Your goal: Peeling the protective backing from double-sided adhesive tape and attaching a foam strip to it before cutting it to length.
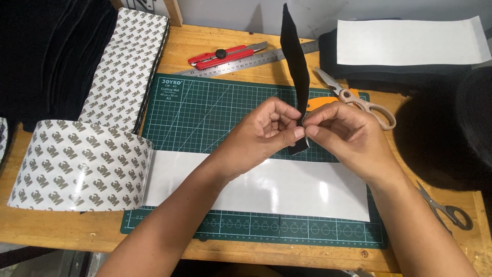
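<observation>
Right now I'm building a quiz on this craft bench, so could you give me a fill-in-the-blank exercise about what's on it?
1. Both hands, the left hand and the right hand, pinch the lower end of a long ____ strip.
2. Under the hands lies a ____ cutting mat with a grid.
3. The utility knife beside the steel ruler has a ____ body.
4. The beige-handled scissors lie to the ____ of the strip.

Missing words: black; green; red; right

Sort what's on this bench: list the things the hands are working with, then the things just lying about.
In hand:
left hand
right hand
black fabric strip, pinched by both

Lying about:
green cutting mat
white sheet
adhesive roll
red utility knife
steel ruler
beige scissors
grey scissors
</observation>
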